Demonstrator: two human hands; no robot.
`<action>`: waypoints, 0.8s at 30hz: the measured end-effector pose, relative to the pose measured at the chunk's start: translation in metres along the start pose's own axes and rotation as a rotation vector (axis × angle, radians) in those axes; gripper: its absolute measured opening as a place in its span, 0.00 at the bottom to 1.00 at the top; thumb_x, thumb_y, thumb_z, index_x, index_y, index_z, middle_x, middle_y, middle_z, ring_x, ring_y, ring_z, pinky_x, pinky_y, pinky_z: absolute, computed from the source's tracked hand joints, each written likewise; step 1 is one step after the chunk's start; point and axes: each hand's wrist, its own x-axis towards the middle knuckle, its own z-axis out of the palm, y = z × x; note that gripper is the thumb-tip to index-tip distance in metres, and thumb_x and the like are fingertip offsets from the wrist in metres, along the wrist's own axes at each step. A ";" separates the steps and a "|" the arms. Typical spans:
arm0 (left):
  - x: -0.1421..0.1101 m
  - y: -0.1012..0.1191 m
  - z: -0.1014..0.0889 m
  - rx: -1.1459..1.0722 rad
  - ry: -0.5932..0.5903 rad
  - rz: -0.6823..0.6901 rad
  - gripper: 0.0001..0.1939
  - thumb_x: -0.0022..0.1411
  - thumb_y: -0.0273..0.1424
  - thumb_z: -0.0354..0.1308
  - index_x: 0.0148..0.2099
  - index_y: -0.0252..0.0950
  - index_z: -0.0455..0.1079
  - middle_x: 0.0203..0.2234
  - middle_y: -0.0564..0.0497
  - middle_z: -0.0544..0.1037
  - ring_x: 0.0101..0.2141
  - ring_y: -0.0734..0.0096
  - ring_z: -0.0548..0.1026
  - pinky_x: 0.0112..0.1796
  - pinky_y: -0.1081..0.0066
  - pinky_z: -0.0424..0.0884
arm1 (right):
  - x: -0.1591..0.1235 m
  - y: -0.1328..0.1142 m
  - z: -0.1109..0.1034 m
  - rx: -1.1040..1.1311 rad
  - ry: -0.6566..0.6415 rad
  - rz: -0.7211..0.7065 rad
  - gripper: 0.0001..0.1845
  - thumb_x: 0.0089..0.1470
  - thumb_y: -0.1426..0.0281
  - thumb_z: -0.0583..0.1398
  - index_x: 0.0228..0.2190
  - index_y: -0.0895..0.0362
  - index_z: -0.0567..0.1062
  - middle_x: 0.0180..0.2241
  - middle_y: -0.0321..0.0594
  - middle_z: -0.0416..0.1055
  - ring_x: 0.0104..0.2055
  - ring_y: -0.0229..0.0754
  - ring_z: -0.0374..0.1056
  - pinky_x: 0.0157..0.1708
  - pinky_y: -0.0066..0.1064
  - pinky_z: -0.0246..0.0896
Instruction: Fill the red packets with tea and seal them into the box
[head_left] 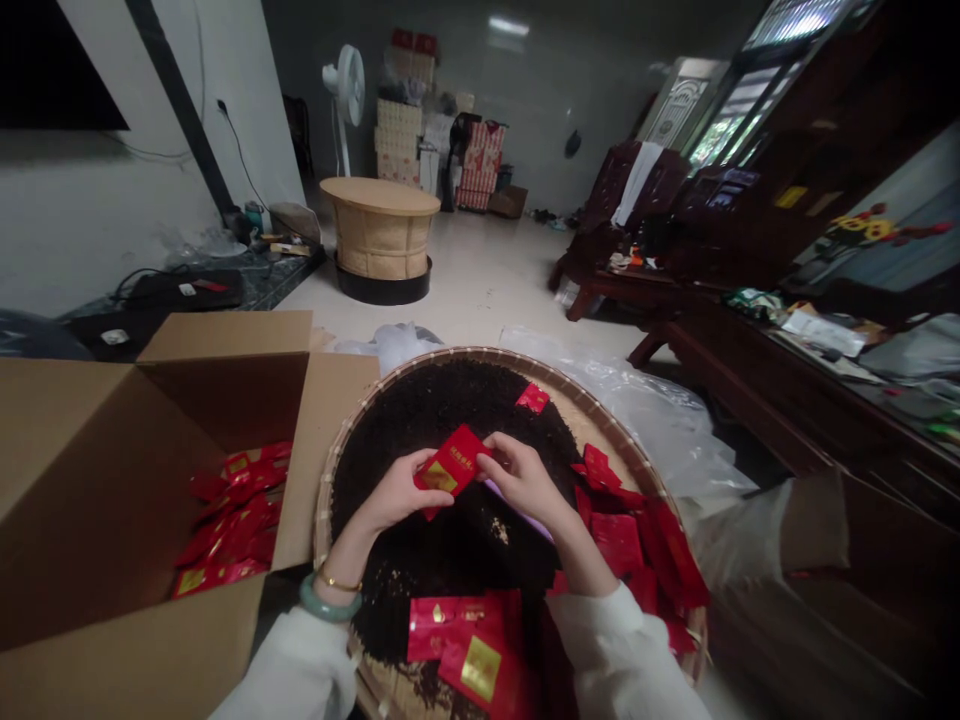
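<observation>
Over the middle of a round woven bamboo tray, a red packet with gold print is held between both hands. My left hand pinches its left edge, thumb in front. My right hand grips its upper right edge with bent fingers. Dark loose tea leaves cover much of the tray. A purple item is partly hidden under my right hand. More red packets are heaped along the tray's right side, some lie at its front, and a small one rests at the back.
An open cardboard box at the left holds several red packets. Clear plastic sheeting lies behind the tray to the right. Dark wooden furniture stands at the right. Farther back are a round basket-like table and a white fan.
</observation>
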 end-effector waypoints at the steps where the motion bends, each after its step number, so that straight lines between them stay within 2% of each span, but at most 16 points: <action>1: 0.000 0.001 0.001 -0.006 -0.001 -0.014 0.26 0.41 0.31 0.70 0.45 0.32 0.71 0.39 0.46 0.79 0.39 0.60 0.77 0.44 0.59 0.72 | 0.000 0.000 -0.001 -0.003 -0.014 0.011 0.09 0.52 0.64 0.60 0.25 0.56 0.72 0.22 0.32 0.69 0.23 0.36 0.64 0.21 0.25 0.58; 4: -0.002 0.002 0.005 0.007 -0.011 -0.023 0.22 0.40 0.29 0.69 0.41 0.32 0.72 0.35 0.49 0.80 0.35 0.62 0.77 0.39 0.63 0.73 | 0.002 0.002 -0.001 0.013 -0.020 0.068 0.13 0.48 0.61 0.63 0.20 0.56 0.73 0.19 0.32 0.67 0.20 0.35 0.62 0.18 0.24 0.56; 9: -0.004 0.006 0.007 0.031 -0.106 -0.105 0.18 0.42 0.30 0.67 0.39 0.32 0.73 0.27 0.53 0.78 0.24 0.69 0.74 0.24 0.71 0.71 | 0.002 0.005 -0.004 0.273 0.071 0.174 0.18 0.46 0.57 0.63 0.17 0.57 0.72 0.17 0.32 0.65 0.18 0.36 0.63 0.18 0.27 0.60; 11: -0.004 0.008 0.006 0.024 -0.140 -0.100 0.18 0.42 0.30 0.67 0.39 0.32 0.73 0.27 0.52 0.79 0.25 0.68 0.75 0.26 0.70 0.72 | 0.000 0.005 -0.006 0.248 0.115 0.157 0.19 0.48 0.57 0.63 0.16 0.57 0.72 0.17 0.33 0.65 0.19 0.36 0.63 0.19 0.27 0.59; 13: -0.004 0.009 0.005 0.020 -0.123 -0.056 0.18 0.42 0.30 0.68 0.39 0.33 0.74 0.30 0.51 0.80 0.30 0.65 0.77 0.33 0.66 0.74 | -0.001 0.003 -0.008 0.147 0.156 0.096 0.20 0.49 0.58 0.62 0.14 0.57 0.72 0.17 0.34 0.65 0.20 0.36 0.63 0.20 0.27 0.58; 15: -0.003 0.008 0.004 0.003 -0.075 -0.023 0.16 0.43 0.31 0.68 0.37 0.33 0.75 0.32 0.50 0.81 0.34 0.63 0.77 0.39 0.64 0.73 | -0.003 0.001 -0.009 0.059 0.147 0.039 0.20 0.48 0.60 0.63 0.12 0.56 0.71 0.17 0.34 0.65 0.20 0.36 0.62 0.20 0.27 0.57; 17: -0.002 0.007 0.003 -0.035 -0.041 -0.031 0.14 0.45 0.32 0.67 0.36 0.34 0.76 0.32 0.49 0.81 0.34 0.62 0.78 0.39 0.62 0.73 | -0.003 -0.001 -0.008 0.033 0.105 0.021 0.19 0.47 0.61 0.64 0.12 0.55 0.71 0.17 0.34 0.64 0.19 0.36 0.61 0.19 0.26 0.56; 21: 0.000 0.004 0.001 -0.070 -0.026 -0.079 0.14 0.47 0.36 0.66 0.37 0.34 0.78 0.32 0.48 0.82 0.33 0.59 0.79 0.38 0.62 0.74 | -0.005 0.002 -0.005 0.083 0.133 0.072 0.17 0.47 0.59 0.64 0.15 0.55 0.72 0.16 0.32 0.64 0.17 0.35 0.60 0.15 0.25 0.54; 24: 0.000 0.004 0.000 -0.047 -0.062 -0.114 0.17 0.50 0.38 0.64 0.39 0.32 0.78 0.36 0.46 0.82 0.36 0.58 0.78 0.40 0.63 0.74 | -0.007 0.006 -0.004 0.048 0.134 0.115 0.16 0.49 0.60 0.62 0.18 0.57 0.72 0.16 0.32 0.64 0.16 0.34 0.60 0.16 0.24 0.54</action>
